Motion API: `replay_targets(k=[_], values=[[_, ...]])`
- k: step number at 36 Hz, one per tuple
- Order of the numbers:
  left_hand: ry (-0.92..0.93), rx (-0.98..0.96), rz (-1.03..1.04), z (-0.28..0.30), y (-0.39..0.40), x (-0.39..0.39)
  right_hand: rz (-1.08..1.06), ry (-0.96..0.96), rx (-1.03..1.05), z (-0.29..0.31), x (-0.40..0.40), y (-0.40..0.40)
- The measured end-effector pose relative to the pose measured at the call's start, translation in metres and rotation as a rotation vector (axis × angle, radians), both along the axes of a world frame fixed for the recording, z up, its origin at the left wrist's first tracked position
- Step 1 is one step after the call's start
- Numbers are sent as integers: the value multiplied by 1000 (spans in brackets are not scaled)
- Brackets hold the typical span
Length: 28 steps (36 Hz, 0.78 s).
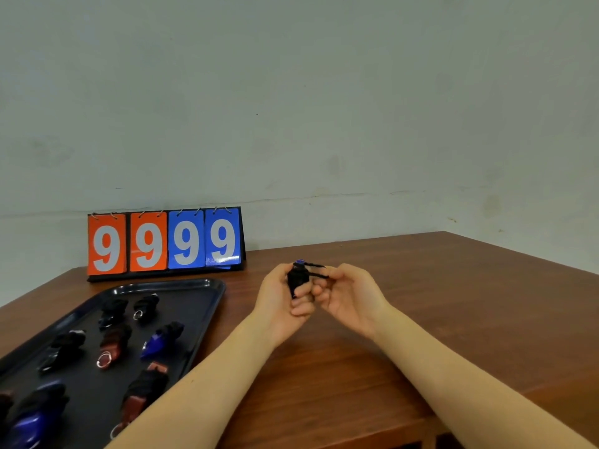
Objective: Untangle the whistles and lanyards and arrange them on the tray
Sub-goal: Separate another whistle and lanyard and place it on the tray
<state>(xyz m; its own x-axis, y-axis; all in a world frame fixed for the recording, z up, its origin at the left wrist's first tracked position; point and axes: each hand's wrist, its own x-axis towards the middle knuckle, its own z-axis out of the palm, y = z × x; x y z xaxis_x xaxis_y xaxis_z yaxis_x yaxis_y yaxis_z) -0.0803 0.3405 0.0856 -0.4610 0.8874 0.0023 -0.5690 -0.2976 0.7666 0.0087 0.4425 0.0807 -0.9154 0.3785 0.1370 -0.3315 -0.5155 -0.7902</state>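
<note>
Nearly done: seven wound whistle bundles point(113, 345) laid on the tray point(207, 306), last whistle point(296, 278) beside it, gripped in left hand point(280, 301), cord end point(316, 273) pinched by right hand point(348, 298).

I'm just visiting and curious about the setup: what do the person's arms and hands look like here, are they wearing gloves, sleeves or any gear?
Nothing is worn where the view shows. The left hand and right hand are bare, without gloves, and no rings, watch or wristband are visible. Both forearms are bare too, with no sleeve in sight down to the frame's lower edge. No cables, straps or markings appear on them.
</note>
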Motion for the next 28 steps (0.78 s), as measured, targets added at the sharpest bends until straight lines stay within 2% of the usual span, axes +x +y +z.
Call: replay_targets(k=[5,13,19,22,25,28], values=[[-19,2,-43,-5,0,-5,34,18,21,3,4,-3],[49,-12,-101,2,-3,-2,-165,37,141,4,5,4],[160,-97,81,-3,0,-1,-220,46,279,0,3,5],[209,-111,140,-5,2,0,-204,58,211,1,2,8],[199,-129,151,-5,3,3,-163,82,139,2,1,10],[139,-124,149,-5,3,1,-192,62,222,3,1,9]])
